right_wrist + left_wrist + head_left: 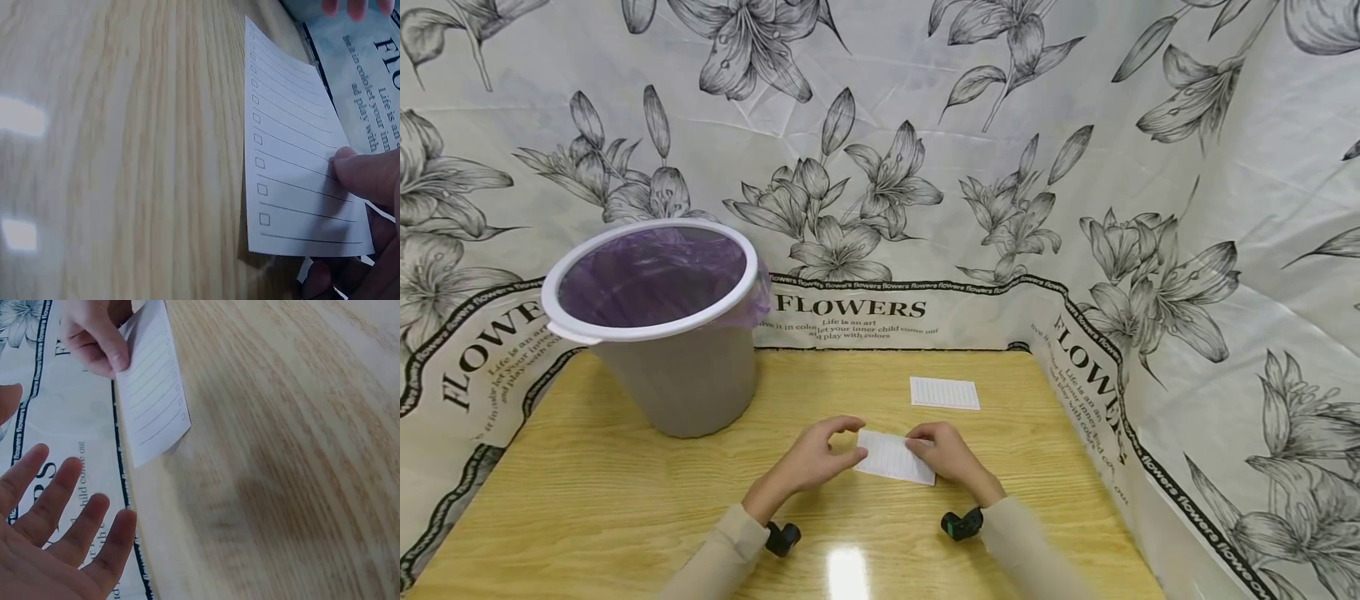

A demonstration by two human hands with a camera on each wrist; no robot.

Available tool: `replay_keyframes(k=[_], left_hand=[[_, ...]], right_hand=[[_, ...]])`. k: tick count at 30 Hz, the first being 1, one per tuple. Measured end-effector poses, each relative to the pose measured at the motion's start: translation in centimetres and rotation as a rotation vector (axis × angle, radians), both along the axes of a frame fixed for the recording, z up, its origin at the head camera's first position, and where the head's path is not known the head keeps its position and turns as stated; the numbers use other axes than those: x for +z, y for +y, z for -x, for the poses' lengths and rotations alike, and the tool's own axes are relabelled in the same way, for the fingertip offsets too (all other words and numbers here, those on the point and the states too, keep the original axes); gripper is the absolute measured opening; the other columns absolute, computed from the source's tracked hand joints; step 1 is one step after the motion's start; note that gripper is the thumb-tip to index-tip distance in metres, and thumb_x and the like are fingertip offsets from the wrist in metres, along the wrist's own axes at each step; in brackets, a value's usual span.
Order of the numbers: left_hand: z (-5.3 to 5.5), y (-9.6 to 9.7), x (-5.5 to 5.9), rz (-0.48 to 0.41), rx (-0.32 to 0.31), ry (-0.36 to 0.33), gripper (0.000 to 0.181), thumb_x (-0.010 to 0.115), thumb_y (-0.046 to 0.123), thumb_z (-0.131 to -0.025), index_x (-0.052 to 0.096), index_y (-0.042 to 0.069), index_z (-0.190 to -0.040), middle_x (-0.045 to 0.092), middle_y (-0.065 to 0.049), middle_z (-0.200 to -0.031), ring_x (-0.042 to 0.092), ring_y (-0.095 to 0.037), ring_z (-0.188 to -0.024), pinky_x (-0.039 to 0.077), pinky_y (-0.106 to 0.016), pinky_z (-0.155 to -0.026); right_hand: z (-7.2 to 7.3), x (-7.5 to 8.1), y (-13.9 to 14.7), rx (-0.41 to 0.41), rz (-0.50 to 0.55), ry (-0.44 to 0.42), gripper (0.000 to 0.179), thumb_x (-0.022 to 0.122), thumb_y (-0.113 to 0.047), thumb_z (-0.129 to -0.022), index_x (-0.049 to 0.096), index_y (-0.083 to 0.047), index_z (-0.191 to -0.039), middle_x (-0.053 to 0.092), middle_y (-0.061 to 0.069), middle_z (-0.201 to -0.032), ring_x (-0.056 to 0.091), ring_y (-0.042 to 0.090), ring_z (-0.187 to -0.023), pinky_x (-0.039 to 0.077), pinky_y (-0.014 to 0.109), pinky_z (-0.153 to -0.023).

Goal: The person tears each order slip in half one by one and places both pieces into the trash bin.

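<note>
The right hand (946, 450) is pinching a lined sheet (891, 457), thumb on top and fingers beneath, to the right of the bin (692, 387) and nearer the person. The left hand (814, 457) is hovering closer to the bin, its fingers spreading wide and holding nothing. A second sheet (945, 393) is lying on the table (625, 500), right of the bin and well apart from it. A purple liner (655, 279) is lining the bin.
</note>
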State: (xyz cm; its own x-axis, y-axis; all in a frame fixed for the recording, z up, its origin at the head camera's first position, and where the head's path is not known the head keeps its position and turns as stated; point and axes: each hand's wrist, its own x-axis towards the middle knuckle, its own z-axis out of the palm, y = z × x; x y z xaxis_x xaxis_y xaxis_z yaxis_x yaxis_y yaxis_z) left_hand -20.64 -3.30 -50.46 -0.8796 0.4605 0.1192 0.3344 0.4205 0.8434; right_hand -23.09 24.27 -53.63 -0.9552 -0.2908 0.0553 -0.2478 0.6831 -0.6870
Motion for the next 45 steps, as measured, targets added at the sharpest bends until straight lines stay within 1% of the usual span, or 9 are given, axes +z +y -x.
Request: replay_keyframes(k=[6, 9, 13, 20, 27, 31, 34, 40, 45], left_hand=[[0.2, -0.1, -0.7, 0.021, 0.020, 0.039, 0.043, 0.070, 0.024, -0.099, 0.064, 0.005, -0.137, 0.064, -0.014, -0.139, 0.056, -0.037, -0.133, 0.048, -0.058, -0.106], [0.3, -0.2, -1.1, 0.033, 0.024, 0.037, 0.042, 0.069, 0.023, -0.100, 0.063, 0.003, -0.137, 0.065, -0.015, -0.137, 0.058, -0.037, -0.130, 0.050, -0.056, -0.104], [0.4, -0.4, -1.5, 0.034, 0.032, 0.014, 0.040, 0.068, 0.021, -0.100, 0.064, 0.002, -0.135, 0.067, -0.015, -0.133, 0.061, -0.037, -0.126, 0.052, -0.056, -0.101], [0.3, -0.7, -2.4, 0.020, 0.055, -0.001, 0.032, 0.067, 0.017, -0.101, 0.067, 0.000, -0.128, 0.072, -0.017, -0.121, 0.068, -0.033, -0.112, 0.056, -0.049, -0.095], [0.1, -0.8, -2.6, 0.048, 0.095, 0.006, 0.015, 0.067, 0.018, -0.101, 0.077, 0.009, -0.107, 0.076, -0.004, -0.105, 0.070, -0.021, -0.098, 0.058, -0.038, -0.084], [0.0, -0.9, -2.9, 0.066, 0.123, 0.017, 0.011, 0.069, 0.019, -0.100, 0.078, 0.013, -0.096, 0.076, 0.000, -0.097, 0.068, -0.015, -0.092, 0.056, -0.030, -0.077], [0.0, -1.0, -3.1, 0.070, 0.131, 0.029, 0.011, 0.070, 0.018, -0.100, 0.078, 0.013, -0.095, 0.076, -0.001, -0.096, 0.068, -0.015, -0.091, 0.056, -0.031, -0.077], [-0.1, -1.1, -3.8, 0.068, 0.134, 0.010, 0.011, 0.068, 0.017, -0.099, 0.077, 0.012, -0.095, 0.076, -0.001, -0.097, 0.069, -0.017, -0.096, 0.057, -0.036, -0.083], [-0.1, -1.2, -4.0, 0.060, 0.123, -0.017, 0.013, 0.067, 0.016, -0.099, 0.078, 0.012, -0.093, 0.075, 0.001, -0.093, 0.065, -0.012, -0.089, 0.054, -0.029, -0.077]], right_hand=[[-0.3, -0.1, -1.8, 0.077, 0.024, 0.003, 0.017, 0.066, -0.017, -0.102, 0.080, -0.008, -0.103, 0.077, 0.009, -0.107, 0.071, 0.029, -0.105, 0.057, 0.048, -0.091], [-0.4, 0.0, -2.7, 0.112, 0.039, -0.001, 0.018, 0.065, -0.018, -0.102, 0.080, -0.007, -0.104, 0.077, 0.009, -0.107, 0.071, 0.027, -0.103, 0.057, 0.044, -0.089], [-0.7, 0.1, -3.7, 0.132, 0.057, -0.017, 0.020, 0.064, -0.021, -0.103, 0.079, -0.008, -0.105, 0.077, 0.009, -0.109, 0.070, 0.027, -0.106, 0.057, 0.045, -0.090], [-1.4, 0.6, -5.5, 0.136, 0.089, -0.043, 0.021, 0.064, -0.024, -0.103, 0.080, -0.009, -0.106, 0.076, 0.008, -0.111, 0.069, 0.029, -0.108, 0.057, 0.046, -0.090], [-1.8, 0.4, -6.3, 0.143, 0.103, -0.063, 0.023, 0.065, -0.025, -0.103, 0.080, -0.009, -0.108, 0.076, 0.010, -0.113, 0.070, 0.031, -0.110, 0.057, 0.049, -0.092], [-1.9, 0.2, -6.5, 0.138, 0.118, -0.057, 0.023, 0.065, -0.024, -0.103, 0.080, -0.007, -0.108, 0.077, 0.010, -0.111, 0.070, 0.031, -0.110, 0.057, 0.049, -0.094], [-2.1, 0.0, -6.7, 0.138, 0.121, -0.050, 0.022, 0.066, -0.023, -0.102, 0.080, -0.007, -0.107, 0.077, 0.010, -0.110, 0.071, 0.030, -0.108, 0.057, 0.046, -0.093], [-2.4, -0.2, -7.2, 0.126, 0.133, -0.065, 0.013, 0.070, -0.022, -0.099, 0.079, -0.014, -0.105, 0.077, 0.003, -0.108, 0.070, 0.025, -0.109, 0.056, 0.043, -0.093], [-2.5, -0.3, -7.5, 0.119, 0.163, -0.072, 0.008, 0.072, -0.022, -0.098, 0.078, -0.016, -0.099, 0.076, -0.002, -0.099, 0.070, 0.019, -0.102, 0.057, 0.038, -0.090]])
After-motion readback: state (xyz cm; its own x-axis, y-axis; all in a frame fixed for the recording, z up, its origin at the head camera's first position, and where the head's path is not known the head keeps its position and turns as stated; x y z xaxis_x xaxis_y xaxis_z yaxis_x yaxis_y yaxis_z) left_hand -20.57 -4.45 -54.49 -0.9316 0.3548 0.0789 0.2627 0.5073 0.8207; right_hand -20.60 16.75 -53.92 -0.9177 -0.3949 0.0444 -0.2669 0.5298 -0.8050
